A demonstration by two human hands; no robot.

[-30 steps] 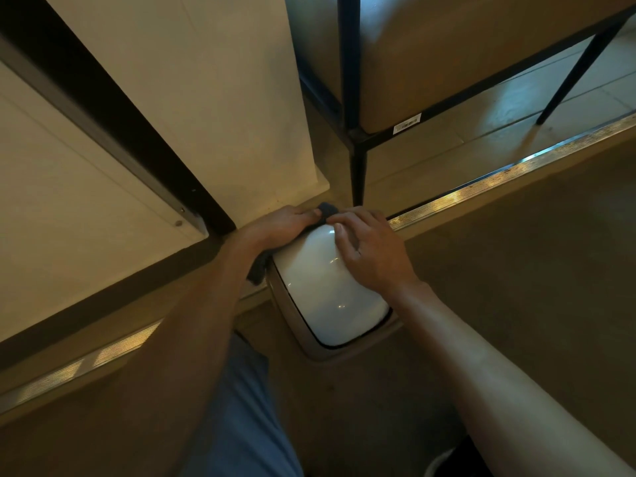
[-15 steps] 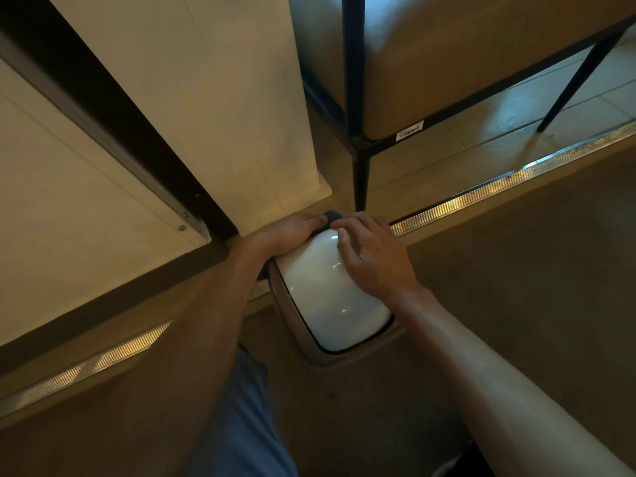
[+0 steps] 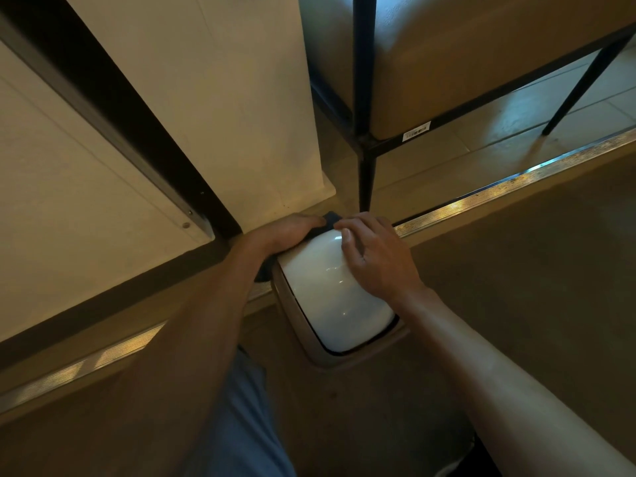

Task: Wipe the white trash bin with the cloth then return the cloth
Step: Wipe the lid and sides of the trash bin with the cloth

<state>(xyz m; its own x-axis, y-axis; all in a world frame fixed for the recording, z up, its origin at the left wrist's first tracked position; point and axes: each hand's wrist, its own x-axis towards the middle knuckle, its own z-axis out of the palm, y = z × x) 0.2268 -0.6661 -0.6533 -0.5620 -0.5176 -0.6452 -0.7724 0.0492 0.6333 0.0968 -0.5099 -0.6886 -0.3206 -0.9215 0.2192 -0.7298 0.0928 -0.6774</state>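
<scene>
The white trash bin (image 3: pixel 330 297) stands on the floor below me, its glossy domed lid facing up inside a beige rim. My left hand (image 3: pixel 285 232) lies along the bin's far left edge and holds a dark blue cloth (image 3: pixel 331 219) against it. Only a corner of the cloth shows past the fingers, plus a dark patch under the wrist. My right hand (image 3: pixel 375 259) rests on the lid's upper right side, fingers bent over the far edge and touching the surface.
A cream wall corner (image 3: pixel 241 132) rises just behind the bin, with a dark door frame (image 3: pixel 137 132) to its left. A black metal furniture leg (image 3: pixel 366 180) stands behind the bin. A metal threshold strip (image 3: pixel 499 194) crosses the floor.
Both hands stay at the far edge of the bin. The left hand with the cloth has shifted slightly along the back of the lid; the right hand keeps its place.
</scene>
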